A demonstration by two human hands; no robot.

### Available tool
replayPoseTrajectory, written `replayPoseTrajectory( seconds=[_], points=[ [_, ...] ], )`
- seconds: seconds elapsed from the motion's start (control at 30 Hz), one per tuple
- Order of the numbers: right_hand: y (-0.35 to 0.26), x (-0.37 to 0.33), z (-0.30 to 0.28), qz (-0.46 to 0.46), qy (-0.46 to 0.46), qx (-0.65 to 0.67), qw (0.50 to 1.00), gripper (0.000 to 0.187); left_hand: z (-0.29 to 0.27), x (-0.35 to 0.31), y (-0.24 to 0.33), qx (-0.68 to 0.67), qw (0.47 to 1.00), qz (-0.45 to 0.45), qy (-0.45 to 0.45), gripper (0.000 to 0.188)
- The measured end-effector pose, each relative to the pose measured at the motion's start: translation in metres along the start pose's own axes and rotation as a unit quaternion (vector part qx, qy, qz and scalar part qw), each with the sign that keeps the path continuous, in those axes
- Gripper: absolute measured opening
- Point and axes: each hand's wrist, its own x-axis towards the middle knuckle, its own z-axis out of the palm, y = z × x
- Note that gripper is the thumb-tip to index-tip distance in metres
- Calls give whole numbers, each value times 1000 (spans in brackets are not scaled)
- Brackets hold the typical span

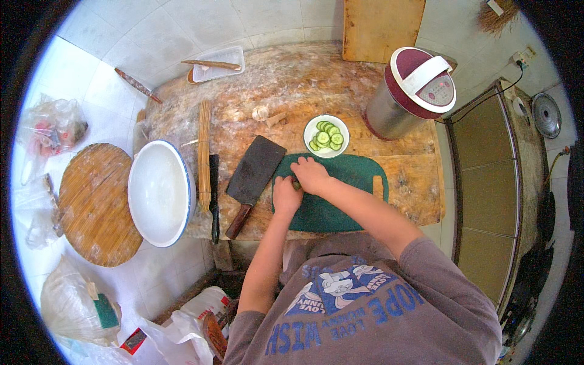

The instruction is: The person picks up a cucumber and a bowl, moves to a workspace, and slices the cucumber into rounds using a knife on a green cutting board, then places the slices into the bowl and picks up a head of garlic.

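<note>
Over the left part of a green cutting board (pixel 350 182), my two hands are close together. My left hand (pixel 286 196) is closed around a short dark green piece of cucumber (pixel 296 185), mostly hidden by fingers. My right hand (pixel 311 175) touches the same piece from the other side, its fingers bent. Just beyond the board, a white bowl (pixel 308 126) holds several cucumber slices (pixel 329 135). To the left lies a cleaver (pixel 257 167) with a wooden handle, its blade against the board's edge.
Left of the cleaver lie a black-handled knife (pixel 215 201) and a bundle of thin sticks (pixel 205 152). A white basin (pixel 159 193) leans at the table's left edge beside a round wooden board (pixel 97 204). A soymilk-maker-like appliance (pixel 398 103) stands back right; garlic (pixel 260 112) lies mid-table.
</note>
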Motion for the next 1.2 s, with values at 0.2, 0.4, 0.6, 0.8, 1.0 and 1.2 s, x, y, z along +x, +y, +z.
replayPoseTrajectory(
  seconds=[0.2, 0.4, 0.6, 0.8, 1.0, 1.2],
  points=[
    [12, -14, -6, 40, -5, 9, 999, 16, -6, -3, 9, -33, 999, 19, -29, 17],
    [11, -57, -67, 46, 268, 237, 933, 14, -51, 1, 45, -176, 967, 152, 101, 16],
    [52, -40, -114, 72, 374, 265, 886, 30, -64, 48, 105, -189, 945, 219, 155, 22],
    [72, -81, -81, 124, 205, 301, 923, 44, -45, 53, 69, -96, 972, 188, 105, 36],
    [62, -122, -30, 93, 33, 182, 978, 40, -17, 0, 6, -217, 970, 113, 0, 11],
    [51, -109, -6, 115, 62, 151, 980, 44, -1, -51, 13, -220, 964, 127, -79, 12]
  ],
)
